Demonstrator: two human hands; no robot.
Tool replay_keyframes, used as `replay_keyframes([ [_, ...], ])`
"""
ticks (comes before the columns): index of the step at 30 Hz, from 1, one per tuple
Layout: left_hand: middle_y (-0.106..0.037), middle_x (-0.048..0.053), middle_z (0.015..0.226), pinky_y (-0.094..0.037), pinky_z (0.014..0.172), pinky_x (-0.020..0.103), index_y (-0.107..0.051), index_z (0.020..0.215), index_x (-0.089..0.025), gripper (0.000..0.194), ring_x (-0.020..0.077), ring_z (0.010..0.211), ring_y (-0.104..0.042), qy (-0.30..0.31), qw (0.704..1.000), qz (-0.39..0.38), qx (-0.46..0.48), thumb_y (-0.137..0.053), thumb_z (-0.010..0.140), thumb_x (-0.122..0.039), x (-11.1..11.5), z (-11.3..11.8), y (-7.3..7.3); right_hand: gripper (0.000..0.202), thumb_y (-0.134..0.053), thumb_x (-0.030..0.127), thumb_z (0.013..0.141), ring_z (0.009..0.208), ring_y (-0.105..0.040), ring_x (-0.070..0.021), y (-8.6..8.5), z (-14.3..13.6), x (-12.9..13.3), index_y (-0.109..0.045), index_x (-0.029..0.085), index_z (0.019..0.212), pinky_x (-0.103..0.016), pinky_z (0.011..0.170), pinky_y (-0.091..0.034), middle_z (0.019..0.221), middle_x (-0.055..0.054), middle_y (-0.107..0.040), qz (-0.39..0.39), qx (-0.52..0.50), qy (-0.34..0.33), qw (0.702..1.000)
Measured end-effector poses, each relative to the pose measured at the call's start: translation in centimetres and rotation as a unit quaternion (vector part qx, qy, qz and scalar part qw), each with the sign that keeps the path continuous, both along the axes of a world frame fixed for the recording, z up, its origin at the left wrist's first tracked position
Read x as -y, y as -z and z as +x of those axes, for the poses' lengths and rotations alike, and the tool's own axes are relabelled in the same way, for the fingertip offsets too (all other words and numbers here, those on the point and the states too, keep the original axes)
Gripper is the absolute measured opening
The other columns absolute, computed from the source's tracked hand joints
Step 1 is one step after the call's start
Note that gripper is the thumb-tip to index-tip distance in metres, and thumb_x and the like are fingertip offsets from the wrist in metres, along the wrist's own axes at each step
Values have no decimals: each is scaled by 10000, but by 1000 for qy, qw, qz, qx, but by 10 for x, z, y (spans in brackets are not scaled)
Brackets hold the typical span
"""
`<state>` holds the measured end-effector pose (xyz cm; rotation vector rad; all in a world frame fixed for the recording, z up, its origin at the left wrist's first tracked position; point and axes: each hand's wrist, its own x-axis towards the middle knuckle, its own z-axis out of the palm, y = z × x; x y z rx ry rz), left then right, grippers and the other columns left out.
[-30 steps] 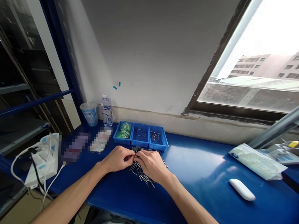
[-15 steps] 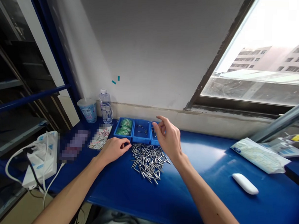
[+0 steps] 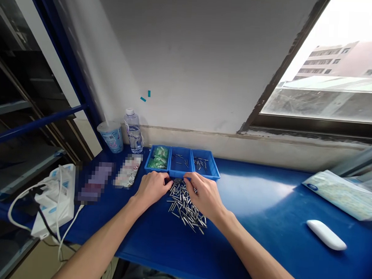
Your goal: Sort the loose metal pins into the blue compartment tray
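A pile of slim, shiny metal pins (image 3: pixel 189 213) lies on the blue table, just in front of three joined blue bins. My left hand (image 3: pixel 154 187) rests at the pile's left edge, thumb and fingers curled together; anything between them is too small to make out. Over the right part of the pile, my right hand (image 3: pixel 204 194) is bent down with its fingertips closed together, and what they hold is hidden. Green packets (image 3: pixel 159 157) fill the left bin. A few pins lie in the middle bin (image 3: pixel 180 172), and several more in the right bin (image 3: pixel 215 172).
Behind the bins runs the wall (image 3: pixel 189 74). To the left stand a water bottle (image 3: pixel 133 131) and a paper cup (image 3: pixel 111 137), with a power strip (image 3: pixel 58 204) and cables nearer me. A white rounded case (image 3: pixel 326 235) and a plastic packet (image 3: pixel 344 193) lie at right.
My right hand has come down from the right bin to the pile, its fingers closing. My left hand remains by the pile's left edge. The view has shifted slightly.
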<state>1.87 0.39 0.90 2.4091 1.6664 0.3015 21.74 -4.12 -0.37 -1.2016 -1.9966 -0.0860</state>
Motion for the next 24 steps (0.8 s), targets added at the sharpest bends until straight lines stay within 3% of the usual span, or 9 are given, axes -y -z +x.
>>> replay_keyframes([
  [6,-748,-4,715,-385,617,276,-798,931,-267,181,208,703,-704,20,999,-8,49,-639,989,-331,1,-6,9,244,-392,205,1118,696,-677,-155,5,-6,4,-627,193,1052,-275,589,-354,883,-34,-727,-37,85,-60,994],
  [9,-716,-14,711,-405,634,281,-778,939,-245,189,180,664,-658,73,991,17,114,-632,1016,-336,5,-12,10,242,-379,228,1133,734,-680,-163,4,-7,5,-617,186,1114,-279,586,-345,914,-44,-714,-46,129,-73,988],
  [13,-738,28,925,-489,867,318,-752,973,-221,222,206,919,-668,161,953,113,232,-606,1057,-366,17,-19,8,258,-376,266,1150,734,-673,-158,-3,-4,5,-620,180,1147,-277,583,-351,917,-42,-695,-30,119,-67,990],
  [15,-738,36,987,-492,925,328,-733,989,-215,221,208,978,-662,175,941,118,264,-581,1075,-351,21,-19,7,288,-364,275,1157,710,-659,-152,-4,-2,4,-630,178,1101,-275,588,-352,881,-32,-677,-21,118,-79,990],
  [19,-726,18,932,-499,811,301,-714,1004,-208,208,183,864,-660,175,941,91,276,-563,1089,-323,23,-18,6,304,-401,327,1156,661,-631,-144,-2,-3,3,-633,176,1031,-268,573,-330,842,-23,-668,-36,100,-89,990],
  [24,-738,15,918,-494,834,301,-699,937,-207,207,192,886,-652,215,926,112,288,-634,1057,-362,20,-20,6,321,-382,255,1150,668,-627,-135,1,-10,7,-650,179,990,-261,598,-349,841,-23,-672,-31,58,-105,992],
])
